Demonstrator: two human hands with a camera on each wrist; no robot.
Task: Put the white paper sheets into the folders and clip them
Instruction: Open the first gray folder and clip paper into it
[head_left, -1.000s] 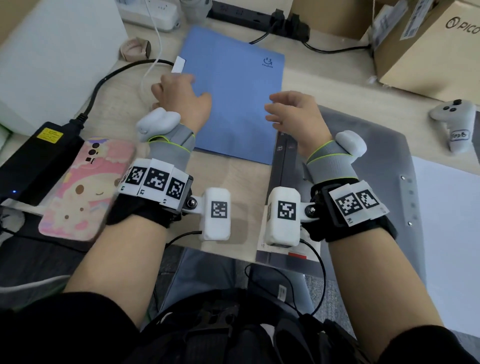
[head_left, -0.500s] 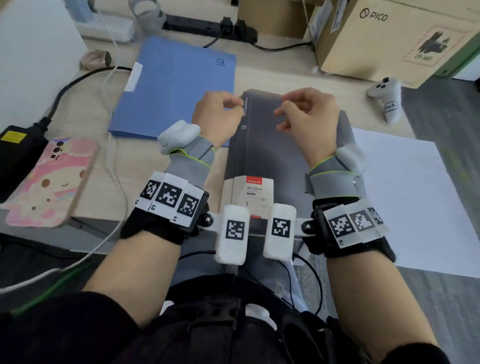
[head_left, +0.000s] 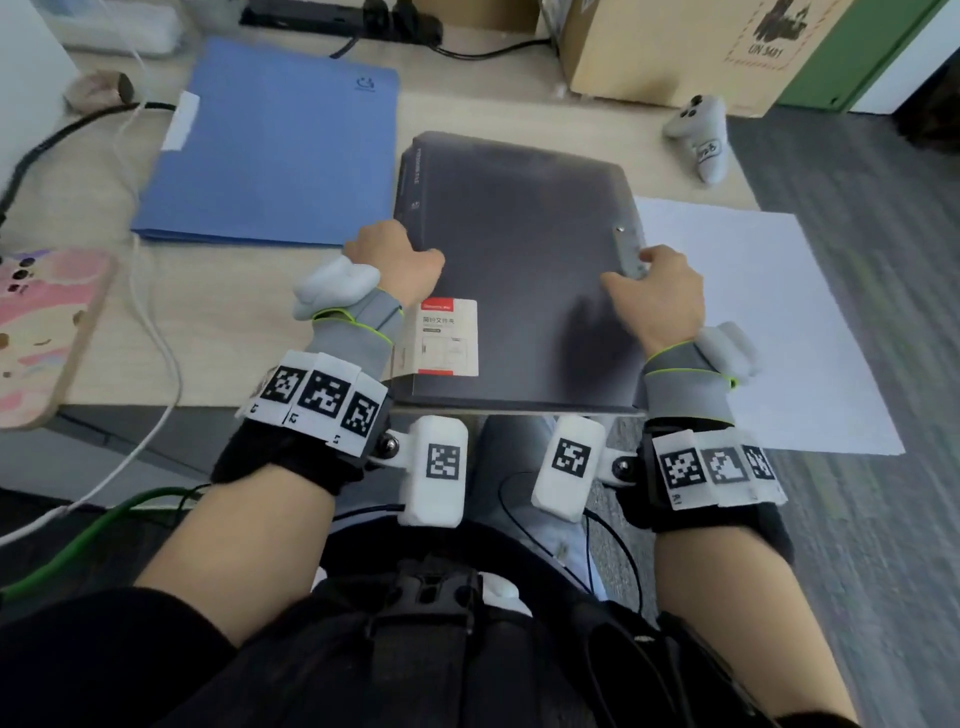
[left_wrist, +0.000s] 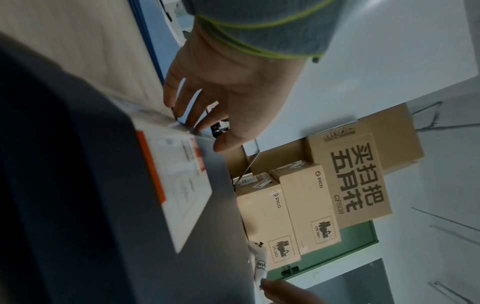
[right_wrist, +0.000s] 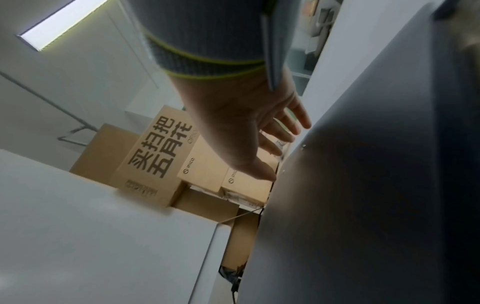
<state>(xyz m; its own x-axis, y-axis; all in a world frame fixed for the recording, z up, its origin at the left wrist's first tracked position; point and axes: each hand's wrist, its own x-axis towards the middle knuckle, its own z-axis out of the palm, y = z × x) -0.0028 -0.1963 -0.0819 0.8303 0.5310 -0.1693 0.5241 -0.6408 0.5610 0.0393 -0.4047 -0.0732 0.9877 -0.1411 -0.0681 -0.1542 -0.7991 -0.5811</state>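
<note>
A dark grey folder (head_left: 519, 249) with a red-and-white label lies closed on the desk in front of me. My left hand (head_left: 410, 254) grips its left spine edge, thumb on the cover; in the left wrist view my left hand (left_wrist: 200, 131) has its fingertips at that edge of the grey folder (left_wrist: 109, 185). My right hand (head_left: 634, 270) holds the right edge by the metal strip. In the right wrist view my right hand (right_wrist: 280, 148) has its thumb on top of the folder (right_wrist: 363, 185) and its fingers past the edge. A blue folder (head_left: 280, 145) lies closed at the back left. White paper sheets (head_left: 753, 322) lie to the right.
A phone in a pink case (head_left: 47, 332) and loose cables (head_left: 156, 338) lie at the left. A white controller (head_left: 701, 135) and a cardboard box (head_left: 675, 47) stand at the back right, a power strip (head_left: 353, 21) behind. The grey folder and paper overhang the desk's front edge.
My left hand left the blue folder. Both hands came from above the grey folder's far end down to its left and right edges. The view swung right.
</note>
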